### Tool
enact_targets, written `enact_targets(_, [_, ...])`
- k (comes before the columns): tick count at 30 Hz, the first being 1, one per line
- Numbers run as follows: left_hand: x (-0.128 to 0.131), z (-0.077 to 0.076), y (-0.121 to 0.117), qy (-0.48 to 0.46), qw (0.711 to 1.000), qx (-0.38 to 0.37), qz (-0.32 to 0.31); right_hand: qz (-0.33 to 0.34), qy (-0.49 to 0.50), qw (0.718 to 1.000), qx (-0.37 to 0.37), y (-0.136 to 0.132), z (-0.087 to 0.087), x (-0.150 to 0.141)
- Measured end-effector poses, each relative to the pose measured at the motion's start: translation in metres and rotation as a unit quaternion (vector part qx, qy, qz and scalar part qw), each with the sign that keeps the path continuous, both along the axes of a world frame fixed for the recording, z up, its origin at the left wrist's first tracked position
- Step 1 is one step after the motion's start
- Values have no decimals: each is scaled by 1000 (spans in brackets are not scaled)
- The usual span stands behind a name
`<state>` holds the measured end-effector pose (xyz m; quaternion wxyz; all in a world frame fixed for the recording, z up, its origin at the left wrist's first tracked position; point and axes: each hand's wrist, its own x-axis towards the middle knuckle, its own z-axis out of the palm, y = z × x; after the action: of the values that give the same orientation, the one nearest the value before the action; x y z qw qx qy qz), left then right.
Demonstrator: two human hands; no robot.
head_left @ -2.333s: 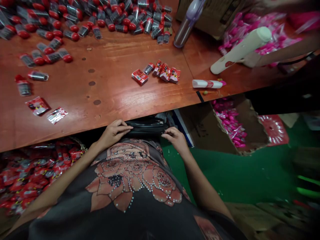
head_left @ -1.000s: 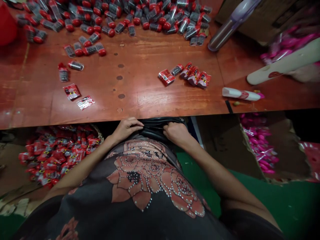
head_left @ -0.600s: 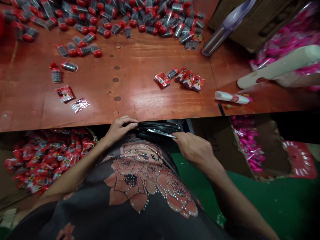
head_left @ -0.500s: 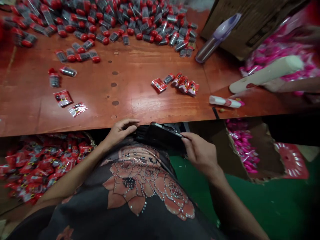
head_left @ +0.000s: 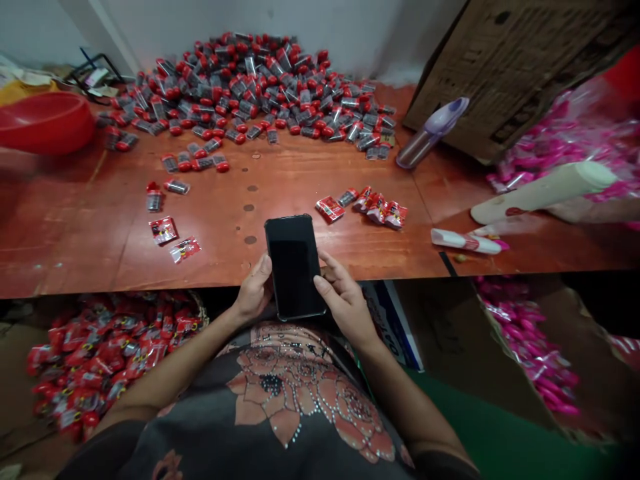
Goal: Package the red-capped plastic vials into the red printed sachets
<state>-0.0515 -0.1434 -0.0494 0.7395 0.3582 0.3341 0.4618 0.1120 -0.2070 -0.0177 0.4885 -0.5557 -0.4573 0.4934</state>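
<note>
A black smartphone [head_left: 293, 267] with a dark screen is held upright over the front edge of the wooden table [head_left: 280, 180]. My left hand [head_left: 255, 290] grips its left side, thumb along the edge. On the right side, my right hand [head_left: 345, 297] holds it too, with the thumb at the screen's edge and fingers behind. Beyond the phone to the right lie a flat red packet [head_left: 330, 209], a small clear tube with a dark filling [head_left: 348, 197] and several filled red packets [head_left: 377, 209]. Left of it are two more red packets [head_left: 163, 231].
Red-capped clear tubes [head_left: 250, 93] are heaped at the back. A red bowl [head_left: 45, 123] stands far left, a cardboard box [head_left: 500, 73] back right. A purple-clear scoop [head_left: 433, 133] leans nearby. Another person's hand [head_left: 575, 209] is at the right. Red packets [head_left: 115, 353] fill a basket below.
The phone has risen from waist level below the table edge and now faces me. My left hand has come onto its left side; my right hand still holds it. The view has tilted up.
</note>
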Motion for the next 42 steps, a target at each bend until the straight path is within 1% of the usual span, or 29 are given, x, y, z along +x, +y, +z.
enact_targets(2, [0, 3, 0, -20, 1000, -21, 9, 0, 47, 999, -15, 4, -3, -5])
enact_targets(4, [1, 7, 0, -49, 997, -54, 3, -11, 83, 996, -26, 7, -8, -9])
enact_targets(7, [3, 11, 2, -93, 991, -98, -17, -32, 91, 995, -19, 13, -16, -14])
enact_targets(9, [4, 12, 6, -121, 984, -124, -41, -29, 71, 997, -12, 16, -18, -12])
enact_targets(11, [5, 11, 11, -142, 975, -157, -73, -5, 34, 999, -13, 20, -18, -6])
enact_targets(13, [5, 11, 17, -153, 966, -188, -93, 19, -32, 999, 0, 22, -16, 3])
enact_targets(14, [6, 10, 20, -154, 962, -202, -98, 15, -81, 996, 23, 23, -14, 9])
enact_targets(15, [6, 9, 23, -152, 960, -213, -100, -1, -140, 988, 60, 23, -13, 15])
enact_targets(16, [6, 8, 25, -148, 959, -220, -100, -23, -207, 972, 109, 22, -12, 21])
enact_targets(17, [6, 7, 28, -142, 959, -224, -98, -40, -278, 946, 164, 21, -12, 26])
enact_targets(18, [6, 6, 30, -136, 960, -226, -96, -47, -343, 912, 220, 20, -12, 30])
enact_targets(20, [6, 5, 33, -130, 960, -229, -93, -19, -437, 844, 308, 18, -13, 36])
enact_targets(21, [6, 5, 34, -132, 960, -229, -90, 7, -463, 819, 338, 18, -14, 37])
enact_targets(22, [7, 4, 35, -136, 960, -230, -87, 32, -477, 802, 359, 18, -15, 37])
enact_targets(23, [7, 4, 35, -140, 959, -231, -83, 54, -483, 790, 374, 18, -15, 37])
enact_targets(26, [7, 4, 36, -149, 959, -228, -80, 105, -484, 770, 401, 20, -16, 32])
enact_targets(28, [7, 3, 35, -148, 959, -223, -88, 125, -482, 762, 414, 22, -16, 29])
enact_targets(32, [5, -2, 32, -150, 960, -214, -98, 132, -482, 755, 425, 25, -15, 26])
enact_targets(36, [3, -7, 31, -172, 953, -223, -110, 141, -478, 754, 429, 26, -14, 25])
enact_targets(39, [2, -8, 31, -193, 947, -234, -109, 158, -472, 750, 436, 27, -15, 23])
enact_targets(42, [2, -5, 31, -203, 939, -258, -103, 153, -458, 747, 456, 27, -18, 21])
